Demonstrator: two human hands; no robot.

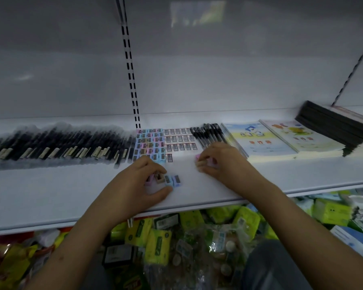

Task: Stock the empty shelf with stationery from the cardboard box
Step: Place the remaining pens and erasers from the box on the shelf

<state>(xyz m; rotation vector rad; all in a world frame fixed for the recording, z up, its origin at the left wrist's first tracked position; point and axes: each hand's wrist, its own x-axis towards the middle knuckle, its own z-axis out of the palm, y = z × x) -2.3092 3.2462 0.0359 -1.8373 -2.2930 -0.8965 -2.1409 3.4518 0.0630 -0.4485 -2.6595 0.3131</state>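
A long row of dark pens (57, 146) lies side by side on the left part of the white shelf (50, 191). Each pen has a pale label. They look blurry.

Next to them, under the black slotted post (131, 80) on the back wall, sits a neat block of small sharpeners (148, 144) in pink, blue and tan. Just right of that block are rows of little white erasers (179, 140) with dark labels.

The left hand (144, 181) rests on the shelf in front of the sharpener block. Its fingers are curled around a few loose sharpeners (168, 180), a pink one, a tan one and two light blue ones. The thumb presses in from the front.

The right hand (220, 162) is a little to the right, in front of the erasers. Its fingers are bent and pinch a small pink piece (198, 157), with more pink showing under the fingers.

Behind the right hand lies a bunch of black pens (210, 133). Then come two thin workbooks (262, 139) with bright covers. At the far right is a tall stack of dark notebooks (333, 125).

Under the shelf there is a messy pile of green and yellow packs (155, 241) and clear bags. The cardboard box cannot be seen.
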